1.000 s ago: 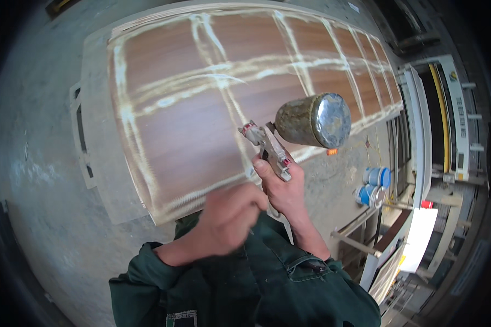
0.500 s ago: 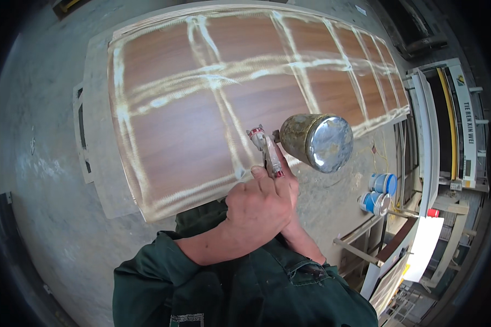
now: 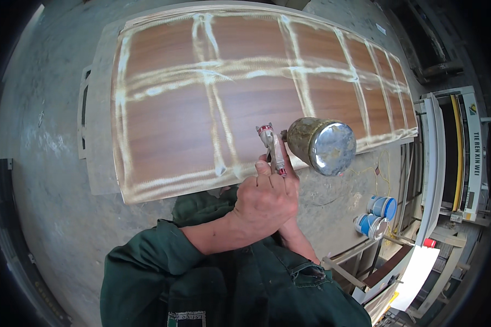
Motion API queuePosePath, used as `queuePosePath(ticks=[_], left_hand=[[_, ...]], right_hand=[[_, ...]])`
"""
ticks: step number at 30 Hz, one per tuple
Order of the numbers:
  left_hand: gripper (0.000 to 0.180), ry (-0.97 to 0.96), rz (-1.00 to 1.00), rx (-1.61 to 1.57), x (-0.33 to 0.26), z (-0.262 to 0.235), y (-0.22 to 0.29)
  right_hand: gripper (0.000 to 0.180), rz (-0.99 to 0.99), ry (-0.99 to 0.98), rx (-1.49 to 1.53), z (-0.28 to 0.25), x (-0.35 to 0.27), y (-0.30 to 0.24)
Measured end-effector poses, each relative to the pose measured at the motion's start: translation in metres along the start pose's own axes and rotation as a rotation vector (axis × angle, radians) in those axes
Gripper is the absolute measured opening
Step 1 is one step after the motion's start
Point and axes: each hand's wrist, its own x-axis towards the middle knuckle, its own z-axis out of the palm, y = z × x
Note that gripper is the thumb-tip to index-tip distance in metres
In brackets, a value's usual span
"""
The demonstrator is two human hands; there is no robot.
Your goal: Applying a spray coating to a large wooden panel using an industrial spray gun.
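A metal spray gun (image 3: 274,146) with red rings sits in front of me, its nozzle end over the near half of a brown wood-grain panel (image 3: 256,111). Pale bands cross the panel in a grid and run along its edges. Attached to the gun's right side is a round metal cup (image 3: 333,148), stained on its wall, with a shiny end facing me. My left hand (image 3: 264,200) is closed around the gun's handle area, over my right hand. Most of my right hand (image 3: 290,173) is hidden behind it; one finger shows along the gun.
Two blue-and-white buckets (image 3: 382,207) stand on the concrete floor to the right. Beyond them are a metal frame, a white board (image 3: 414,278) and a long machine (image 3: 466,158). A yellow cord (image 3: 386,173) lies near the panel's right side. Boards extend beneath the panel.
My view has turned slightly, so panel and buckets appear shifted. The spray gun, still in both hands, is farther right of the nearest pale cross band.
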Motion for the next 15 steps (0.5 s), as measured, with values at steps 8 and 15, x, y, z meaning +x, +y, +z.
queuePosePath(ticks=[8, 15], left_hand=[[0.022, -0.012, 0.060, -0.069, 0.003, 0.027, 0.036], [0.019, -0.232, 0.263, -0.455, -0.013, 0.055, 0.091]], right_hand=[[0.063, 0.124, 0.117, 0.040, -0.034, -0.012, 0.020], [0.062, 0.177, 0.594, 0.179, -0.060, -0.078, 0.067]])
